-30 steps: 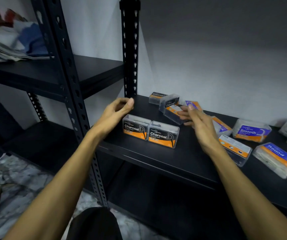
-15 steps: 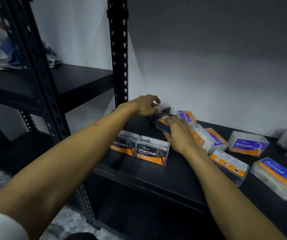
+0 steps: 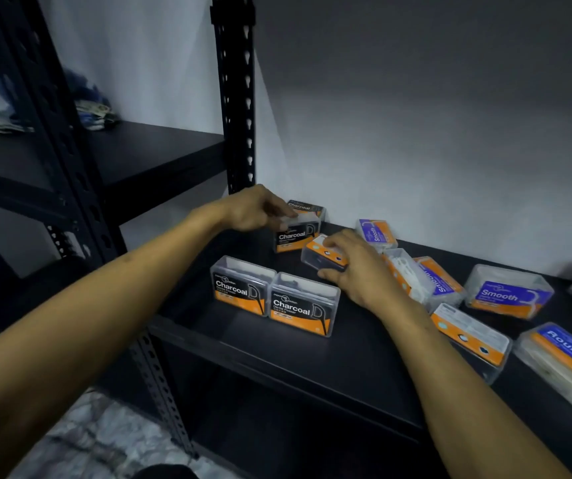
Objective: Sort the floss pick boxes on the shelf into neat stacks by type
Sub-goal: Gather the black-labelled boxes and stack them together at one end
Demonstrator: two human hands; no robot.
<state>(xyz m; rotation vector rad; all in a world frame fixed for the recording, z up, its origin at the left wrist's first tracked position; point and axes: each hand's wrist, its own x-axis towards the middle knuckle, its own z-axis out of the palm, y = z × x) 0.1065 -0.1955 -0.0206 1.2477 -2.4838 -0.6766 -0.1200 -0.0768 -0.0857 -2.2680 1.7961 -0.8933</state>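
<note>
— What is held?
— An upright Charcoal box (image 3: pixel 294 236) is gripped at the shelf (image 3: pixel 208 326) rear by the left hand (image 3: pixel 253 209); a tilted box (image 3: pixel 322 255) is clasped by the right hand (image 3: pixel 353 267) — white picks are seen in a clear box (image 3: pixel 405 271).
— Changed?
— The upright box has been drawn forward.

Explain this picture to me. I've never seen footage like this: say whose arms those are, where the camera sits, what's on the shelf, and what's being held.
There is no machine: these are a person's bare arms, filmed by a camera worn on their head, looking down at a black shelf. Clear floss pick boxes lie on it. Two Charcoal boxes stand side by side at the front. Further back, the left hand grips the top of another Charcoal box, with one more behind it. The right hand holds an orange box lying tilted. To the right lie scattered Smooth boxes and a Round box.
</note>
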